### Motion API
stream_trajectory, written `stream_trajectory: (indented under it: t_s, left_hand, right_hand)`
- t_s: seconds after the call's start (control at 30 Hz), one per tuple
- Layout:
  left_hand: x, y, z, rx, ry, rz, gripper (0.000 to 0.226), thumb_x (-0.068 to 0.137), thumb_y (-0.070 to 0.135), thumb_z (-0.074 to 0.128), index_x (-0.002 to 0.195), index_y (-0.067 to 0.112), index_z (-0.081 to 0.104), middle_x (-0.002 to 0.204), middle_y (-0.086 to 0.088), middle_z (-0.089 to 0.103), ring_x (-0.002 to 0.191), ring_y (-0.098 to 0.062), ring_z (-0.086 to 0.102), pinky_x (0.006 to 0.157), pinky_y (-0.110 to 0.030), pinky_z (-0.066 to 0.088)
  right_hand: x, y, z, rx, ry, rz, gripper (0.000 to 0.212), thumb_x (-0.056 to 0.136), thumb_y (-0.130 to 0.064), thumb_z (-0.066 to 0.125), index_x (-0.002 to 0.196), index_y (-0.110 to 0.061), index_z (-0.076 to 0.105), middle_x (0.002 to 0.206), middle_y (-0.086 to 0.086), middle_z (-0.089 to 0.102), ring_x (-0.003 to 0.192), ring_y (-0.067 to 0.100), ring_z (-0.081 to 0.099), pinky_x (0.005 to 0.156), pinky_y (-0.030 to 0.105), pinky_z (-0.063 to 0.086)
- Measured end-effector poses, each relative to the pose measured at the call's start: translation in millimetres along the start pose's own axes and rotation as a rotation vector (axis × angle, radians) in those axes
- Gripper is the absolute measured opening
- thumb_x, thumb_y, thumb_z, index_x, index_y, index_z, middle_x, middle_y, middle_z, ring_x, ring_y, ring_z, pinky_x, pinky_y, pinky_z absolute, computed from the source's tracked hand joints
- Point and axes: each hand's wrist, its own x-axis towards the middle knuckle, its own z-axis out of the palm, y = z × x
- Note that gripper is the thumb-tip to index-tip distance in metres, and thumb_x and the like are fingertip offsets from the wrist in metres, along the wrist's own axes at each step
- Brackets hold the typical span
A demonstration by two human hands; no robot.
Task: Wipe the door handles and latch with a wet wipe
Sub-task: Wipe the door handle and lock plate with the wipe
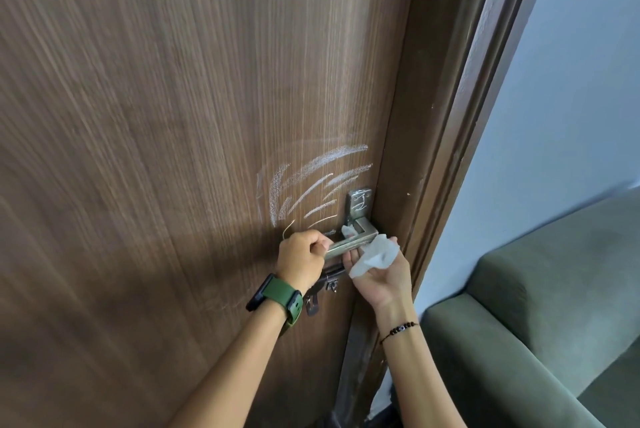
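A silver lever door handle (349, 243) juts from its metal backplate (359, 205) on the brown wooden door (173, 116). My left hand (302, 259), with a green watch on the wrist, is shut on the free end of the lever. My right hand (381, 273) lies palm up under the lever and holds a crumpled white wet wipe (375, 256) against the handle's underside, near its bend. A dark metal latch (325, 284) sits just below the handle, partly hidden behind both hands.
White chalk-like scribbles (311, 181) mark the door above the handle. The dark door frame (450, 150) runs along the right of the door. A green sofa (540, 306) stands at the lower right against a pale blue wall (571, 98).
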Motion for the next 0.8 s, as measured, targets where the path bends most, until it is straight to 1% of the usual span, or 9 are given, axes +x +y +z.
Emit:
stream_trajectory:
  t_s: [0.17,0.2,0.3,0.43,0.5,0.57,0.63,0.73,0.8]
  left_hand:
    - [-2,2,0,-0.003,-0.004,0.003,0.018,0.087,0.009,0.051,0.092,0.006,0.068,0.097,-0.011,0.072,0.083,-0.024,0.068,0.078,-0.03,0.053]
    - [-2,2,0,-0.002,-0.006,0.005,0.018,0.087,0.009,0.051,0.092,0.006,0.068,0.098,-0.011,0.072,0.083,-0.024,0.068,0.077,-0.028,0.053]
    - [-1,2,-1,0.007,-0.003,0.007,0.018,0.088,0.009,0.05,0.092,0.005,0.068,0.099,-0.011,0.072,0.085,-0.023,0.067,0.077,-0.027,0.052]
    - [-1,1,0,0.016,-0.005,0.012,0.019,0.087,0.007,0.05,0.092,0.005,0.068,0.098,-0.011,0.072,0.083,-0.024,0.067,0.078,-0.031,0.054]
    - [1,1,1,0.015,-0.006,0.011,0.019,0.087,0.007,0.05,0.091,0.006,0.069,0.096,-0.011,0.072,0.082,-0.026,0.067,0.078,-0.034,0.054]
    - [1,1,1,0.028,-0.009,0.013,0.019,0.087,0.007,0.05,0.09,0.006,0.069,0.094,-0.011,0.072,0.08,-0.026,0.067,0.077,-0.031,0.053]
    - [1,1,1,0.02,-0.002,0.01,0.019,0.087,0.006,0.05,0.089,0.006,0.069,0.093,-0.01,0.073,0.079,-0.025,0.067,0.076,-0.03,0.052]
    - [0,1,1,0.002,-0.004,0.006,0.019,0.087,0.007,0.05,0.088,0.007,0.069,0.093,-0.01,0.073,0.079,-0.025,0.067,0.078,-0.034,0.054]
    - [-1,2,0,-0.009,-0.007,-0.005,0.019,0.086,0.006,0.05,0.088,0.006,0.069,0.093,-0.011,0.073,0.081,-0.026,0.067,0.08,-0.038,0.055]
  right_hand:
    - [-1,1,-15,0.095,-0.007,0.01,0.048,0.091,-0.034,0.05,0.129,-0.005,0.047,0.132,0.015,0.053,0.122,0.03,0.05,0.109,0.041,0.033]
    - [0,0,-14,0.122,-0.013,-0.004,0.049,0.089,-0.032,0.054,0.13,-0.007,0.047,0.13,0.012,0.054,0.125,0.027,0.048,0.111,0.04,0.032]
    - [1,-2,-10,0.184,-0.019,-0.019,0.051,0.08,-0.023,0.062,0.128,-0.017,0.048,0.105,0.004,0.055,0.126,0.011,0.041,0.113,0.03,0.027]
    - [-4,4,-20,0.167,-0.07,0.024,0.048,0.091,-0.026,0.054,0.134,-0.01,0.044,0.134,0.009,0.05,0.131,0.023,0.043,0.114,0.036,0.028]
    - [-3,7,-16,0.201,-0.069,0.011,0.048,0.091,-0.026,0.052,0.135,-0.01,0.043,0.138,0.009,0.047,0.13,0.025,0.044,0.114,0.035,0.029]
    - [-3,10,-13,0.242,-0.033,-0.009,0.048,0.09,-0.026,0.052,0.135,-0.01,0.043,0.144,0.01,0.043,0.13,0.025,0.044,0.113,0.033,0.029]
    - [-6,13,-17,0.229,-0.065,0.007,0.049,0.088,-0.028,0.053,0.133,-0.008,0.044,0.14,0.014,0.046,0.126,0.029,0.047,0.11,0.039,0.033]
    - [-8,11,-8,0.192,-0.112,0.022,0.048,0.089,-0.034,0.052,0.125,-0.003,0.046,0.118,0.025,0.061,0.107,0.038,0.058,0.096,0.048,0.045]
    - [-3,10,6,0.225,-0.072,0.002,0.05,0.089,-0.038,0.05,0.123,-0.001,0.044,0.118,0.026,0.058,0.098,0.035,0.06,0.103,0.047,0.039]
